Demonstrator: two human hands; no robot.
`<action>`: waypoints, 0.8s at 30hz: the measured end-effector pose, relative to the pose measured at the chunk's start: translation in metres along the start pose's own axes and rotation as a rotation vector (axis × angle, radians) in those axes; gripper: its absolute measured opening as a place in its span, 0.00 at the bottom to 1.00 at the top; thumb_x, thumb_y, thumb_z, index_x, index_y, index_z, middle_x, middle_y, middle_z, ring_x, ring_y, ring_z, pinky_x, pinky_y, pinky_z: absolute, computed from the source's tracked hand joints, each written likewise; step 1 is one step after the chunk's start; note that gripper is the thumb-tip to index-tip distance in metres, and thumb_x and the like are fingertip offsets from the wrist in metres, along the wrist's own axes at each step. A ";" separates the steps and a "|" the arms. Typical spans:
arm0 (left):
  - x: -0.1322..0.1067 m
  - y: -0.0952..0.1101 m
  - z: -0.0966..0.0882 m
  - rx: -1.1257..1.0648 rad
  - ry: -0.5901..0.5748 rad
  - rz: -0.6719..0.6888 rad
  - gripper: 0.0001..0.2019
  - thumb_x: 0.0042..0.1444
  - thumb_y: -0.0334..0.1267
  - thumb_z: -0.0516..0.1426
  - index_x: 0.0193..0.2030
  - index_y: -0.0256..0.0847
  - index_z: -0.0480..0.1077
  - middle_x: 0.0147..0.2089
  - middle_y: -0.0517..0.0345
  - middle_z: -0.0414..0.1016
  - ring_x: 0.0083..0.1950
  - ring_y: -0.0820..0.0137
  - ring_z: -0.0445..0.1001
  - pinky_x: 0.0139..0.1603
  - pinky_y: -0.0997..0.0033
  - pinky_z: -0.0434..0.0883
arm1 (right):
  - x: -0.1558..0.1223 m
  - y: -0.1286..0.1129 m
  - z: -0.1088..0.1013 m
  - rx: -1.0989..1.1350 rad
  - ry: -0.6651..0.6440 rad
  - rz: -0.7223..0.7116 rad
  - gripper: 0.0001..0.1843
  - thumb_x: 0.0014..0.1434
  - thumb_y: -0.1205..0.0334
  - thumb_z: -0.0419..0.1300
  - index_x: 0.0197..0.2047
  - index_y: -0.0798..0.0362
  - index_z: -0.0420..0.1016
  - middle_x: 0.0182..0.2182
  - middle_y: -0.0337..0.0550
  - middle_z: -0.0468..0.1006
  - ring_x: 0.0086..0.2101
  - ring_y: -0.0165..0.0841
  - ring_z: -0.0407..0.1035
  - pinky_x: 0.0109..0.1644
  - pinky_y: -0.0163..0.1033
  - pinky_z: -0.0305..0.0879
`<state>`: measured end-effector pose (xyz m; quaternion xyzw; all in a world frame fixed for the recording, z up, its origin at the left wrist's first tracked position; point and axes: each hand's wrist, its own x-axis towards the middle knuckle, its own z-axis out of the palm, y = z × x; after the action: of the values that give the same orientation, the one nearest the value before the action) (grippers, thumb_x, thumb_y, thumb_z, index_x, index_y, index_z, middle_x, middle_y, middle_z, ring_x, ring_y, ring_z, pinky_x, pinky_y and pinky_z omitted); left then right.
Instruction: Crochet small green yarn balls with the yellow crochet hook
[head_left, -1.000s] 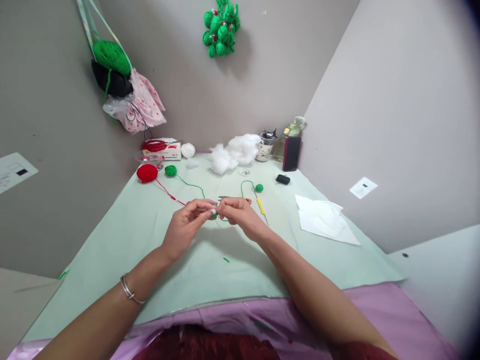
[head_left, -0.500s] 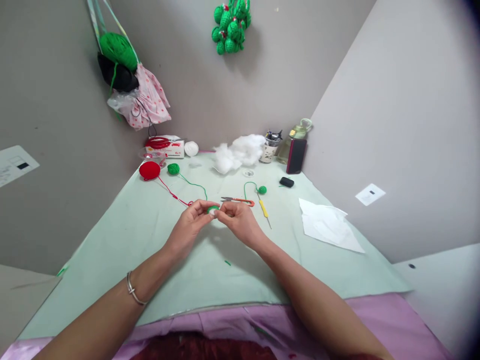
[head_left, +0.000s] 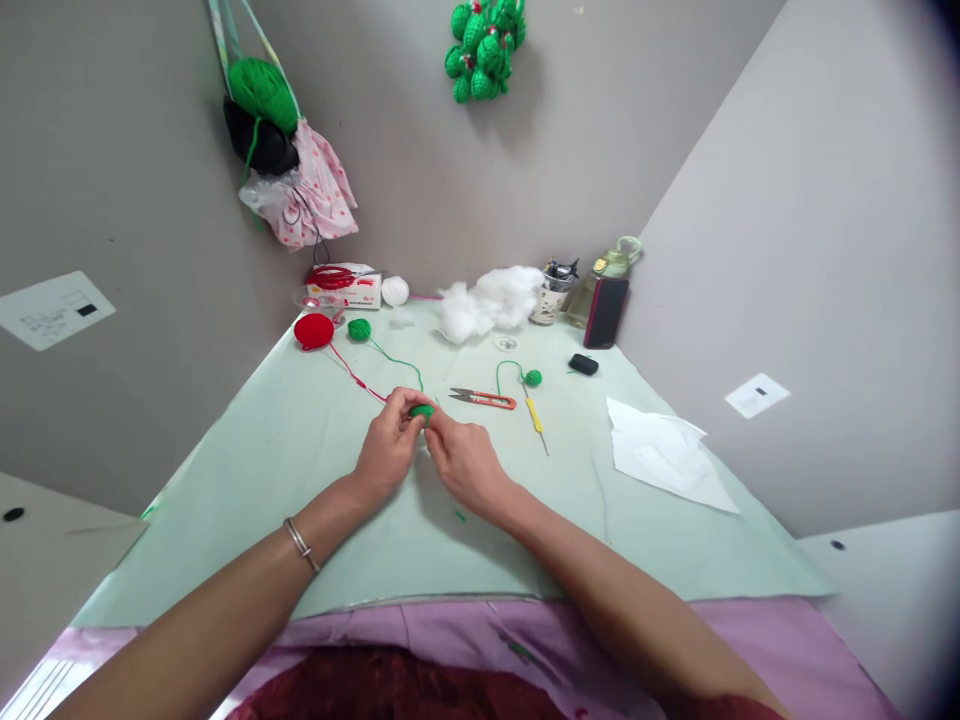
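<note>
A small green crocheted piece [head_left: 421, 411] sits between my hands above the middle of the table. My left hand [head_left: 386, 445] is closed around its left side, thumb and fingers pinching it. From the right, my right hand [head_left: 466, 465] has its fingers closed at the piece's edge, covering part of it. Just beyond my hands lie orange-handled thread snips [head_left: 484, 399]. To their right are a yellow-handled crochet hook [head_left: 534, 412] and a small green crocheted ball [head_left: 533, 378] with a yarn tail. A short green yarn scrap [head_left: 460, 516] lies below my hands.
Red yarn [head_left: 313, 331] and a green yarn ball [head_left: 359, 329] stand at the back left. White stuffing [head_left: 491, 300], a pen cup [head_left: 551, 300], a bottle [head_left: 611, 268] and a phone [head_left: 606, 313] line the back. White paper [head_left: 667, 455] lies at right.
The white stuffing that showed at the piece is now out of sight, and its green side faces me. My right fingers have curled lower against it. The whole view has shifted slightly.
</note>
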<state>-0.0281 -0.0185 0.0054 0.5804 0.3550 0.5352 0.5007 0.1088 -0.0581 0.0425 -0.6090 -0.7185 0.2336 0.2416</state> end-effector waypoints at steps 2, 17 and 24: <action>-0.002 -0.001 0.001 0.021 0.001 0.020 0.06 0.57 0.32 0.62 0.41 0.45 0.72 0.44 0.55 0.80 0.47 0.62 0.77 0.54 0.61 0.70 | -0.002 -0.005 0.008 -0.038 -0.009 0.010 0.11 0.68 0.66 0.49 0.44 0.53 0.73 0.27 0.44 0.75 0.27 0.37 0.63 0.36 0.40 0.48; 0.016 0.014 -0.008 -0.145 -0.284 -0.377 0.08 0.48 0.36 0.66 0.34 0.38 0.73 0.30 0.60 0.77 0.34 0.71 0.73 0.39 0.72 0.69 | 0.020 0.026 -0.025 0.680 -0.223 0.081 0.15 0.57 0.52 0.62 0.25 0.51 0.72 0.18 0.30 0.56 0.23 0.27 0.48 0.29 0.37 0.46; 0.012 0.008 -0.009 -0.362 -0.318 -0.548 0.06 0.48 0.35 0.64 0.31 0.38 0.71 0.32 0.56 0.75 0.26 0.75 0.71 0.23 0.77 0.64 | 0.031 0.038 -0.019 1.006 -0.356 0.183 0.22 0.48 0.42 0.71 0.26 0.53 0.74 0.17 0.27 0.55 0.20 0.23 0.42 0.23 0.34 0.39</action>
<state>-0.0354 -0.0071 0.0158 0.4413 0.3145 0.3383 0.7693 0.1458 -0.0209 0.0354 -0.4292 -0.4918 0.6684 0.3566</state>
